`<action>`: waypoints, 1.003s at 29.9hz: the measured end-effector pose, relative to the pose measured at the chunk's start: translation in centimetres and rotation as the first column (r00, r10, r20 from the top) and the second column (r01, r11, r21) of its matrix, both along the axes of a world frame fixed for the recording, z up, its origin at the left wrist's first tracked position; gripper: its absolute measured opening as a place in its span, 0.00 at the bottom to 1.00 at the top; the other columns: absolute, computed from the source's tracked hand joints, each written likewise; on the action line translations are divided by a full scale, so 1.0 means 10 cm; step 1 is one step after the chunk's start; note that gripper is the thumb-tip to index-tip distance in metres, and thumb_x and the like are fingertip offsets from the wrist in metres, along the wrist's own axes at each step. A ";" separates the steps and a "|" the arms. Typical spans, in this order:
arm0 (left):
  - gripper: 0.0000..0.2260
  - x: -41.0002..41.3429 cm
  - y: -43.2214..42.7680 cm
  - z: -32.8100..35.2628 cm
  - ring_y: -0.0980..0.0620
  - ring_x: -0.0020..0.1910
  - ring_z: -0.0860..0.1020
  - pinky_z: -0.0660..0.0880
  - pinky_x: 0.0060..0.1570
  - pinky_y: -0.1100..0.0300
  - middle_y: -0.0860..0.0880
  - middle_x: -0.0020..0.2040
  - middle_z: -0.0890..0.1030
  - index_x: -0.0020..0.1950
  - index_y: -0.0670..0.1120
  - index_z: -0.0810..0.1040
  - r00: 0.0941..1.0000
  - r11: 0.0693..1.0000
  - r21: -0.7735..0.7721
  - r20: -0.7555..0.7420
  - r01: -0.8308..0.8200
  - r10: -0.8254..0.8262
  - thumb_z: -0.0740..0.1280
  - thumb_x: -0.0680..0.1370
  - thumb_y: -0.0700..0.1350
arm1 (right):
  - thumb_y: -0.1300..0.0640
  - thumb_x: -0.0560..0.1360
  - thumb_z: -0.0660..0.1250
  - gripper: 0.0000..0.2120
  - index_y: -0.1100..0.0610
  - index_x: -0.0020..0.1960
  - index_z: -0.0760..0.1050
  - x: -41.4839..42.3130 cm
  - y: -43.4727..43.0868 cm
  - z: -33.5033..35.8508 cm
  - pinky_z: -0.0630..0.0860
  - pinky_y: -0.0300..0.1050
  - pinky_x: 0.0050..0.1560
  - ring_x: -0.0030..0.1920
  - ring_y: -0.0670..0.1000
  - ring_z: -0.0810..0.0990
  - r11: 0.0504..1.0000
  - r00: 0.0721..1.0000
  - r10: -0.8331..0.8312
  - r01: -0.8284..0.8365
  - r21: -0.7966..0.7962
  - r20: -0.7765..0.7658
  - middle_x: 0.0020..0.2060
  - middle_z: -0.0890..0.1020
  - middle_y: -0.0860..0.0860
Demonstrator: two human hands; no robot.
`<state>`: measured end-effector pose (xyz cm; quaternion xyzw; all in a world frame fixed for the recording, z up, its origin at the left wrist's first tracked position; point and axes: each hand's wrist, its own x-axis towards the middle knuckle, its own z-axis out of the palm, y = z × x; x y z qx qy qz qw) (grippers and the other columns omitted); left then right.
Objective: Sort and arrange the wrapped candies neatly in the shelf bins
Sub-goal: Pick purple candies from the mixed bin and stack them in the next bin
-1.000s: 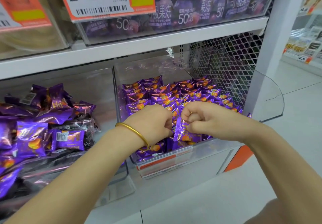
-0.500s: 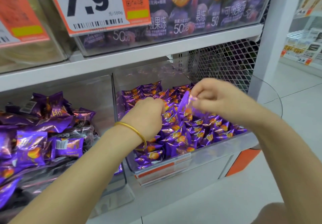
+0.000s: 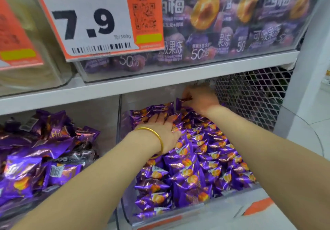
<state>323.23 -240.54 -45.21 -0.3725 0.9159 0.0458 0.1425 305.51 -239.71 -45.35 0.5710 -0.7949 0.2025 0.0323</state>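
the clear bin (image 3: 178,210) has its front wall nearest, and the wrapped candies (image 3: 196,167) fill it from that wall to the back in rough overlapping rows. midway along the bin the left hand (image 3: 160,128) lies flat on the pile, fingers straight, pressing it down. at the back of the bin, just under the shelf board (image 3: 160,79), the right hand (image 3: 200,99) pinches a candy (image 3: 184,101) by its wrapper edge, lifted just above the rows. these pieces look light, small and crinkly, and their glossy foil probably slides easily. the crimped end seems the surest grip, held gently so the filling is not crushed.
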 end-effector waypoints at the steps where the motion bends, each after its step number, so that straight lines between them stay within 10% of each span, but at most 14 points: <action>1: 0.28 0.00 0.01 0.01 0.47 0.77 0.44 0.48 0.74 0.45 0.48 0.78 0.43 0.77 0.52 0.44 1.000 1.000 -0.002 -0.005 0.000 0.000 0.46 0.80 0.60 | 0.53 0.72 0.69 0.08 0.52 0.51 0.78 0.01 -0.04 -0.02 0.75 0.49 0.54 0.55 0.55 0.77 1.000 0.999 0.020 -0.020 -0.002 -0.039 0.51 0.81 0.52; 10: 0.20 0.18 0.10 0.35 0.44 0.70 0.63 0.63 0.68 0.48 0.44 0.70 0.66 0.69 0.46 0.66 0.972 0.988 -0.147 -0.220 0.056 -0.087 0.53 0.81 0.54 | 0.59 0.73 0.69 0.12 0.55 0.57 0.79 0.06 -0.02 -0.18 0.69 0.47 0.63 0.65 0.59 0.69 0.997 0.997 0.067 -0.068 -0.030 -0.031 0.65 0.71 0.58; 19: 0.18 1.04 0.20 0.64 0.41 0.60 0.73 0.69 0.59 0.50 0.44 0.60 0.77 0.64 0.48 0.74 0.802 0.949 -0.305 -0.586 -0.086 -0.116 0.54 0.77 0.49 | 0.56 0.77 0.65 0.07 0.57 0.53 0.74 0.14 0.06 -0.12 0.75 0.49 0.50 0.56 0.59 0.76 0.992 0.992 -0.113 0.116 0.045 -0.057 0.60 0.75 0.57; 23: 0.18 1.26 0.07 0.51 0.39 0.61 0.73 0.63 0.59 0.58 0.39 0.60 0.77 0.65 0.43 0.73 0.647 0.946 -0.193 -0.762 -0.259 0.022 0.59 0.76 0.33 | 0.57 0.77 0.65 0.04 0.57 0.46 0.75 0.11 -0.01 -0.11 0.73 0.47 0.48 0.55 0.59 0.77 0.996 0.995 -0.078 0.081 -0.047 0.054 0.59 0.77 0.59; 30: 0.19 1.35 0.00 0.22 0.44 0.53 0.78 0.72 0.48 0.60 0.38 0.58 0.75 0.66 0.43 0.69 0.645 0.958 0.115 -0.718 -0.262 0.262 0.55 0.77 0.32 | 0.60 0.77 0.65 0.10 0.65 0.54 0.73 0.18 -0.08 -0.18 0.72 0.49 0.53 0.58 0.62 0.75 0.986 0.991 -0.131 0.134 -0.097 0.033 0.62 0.71 0.64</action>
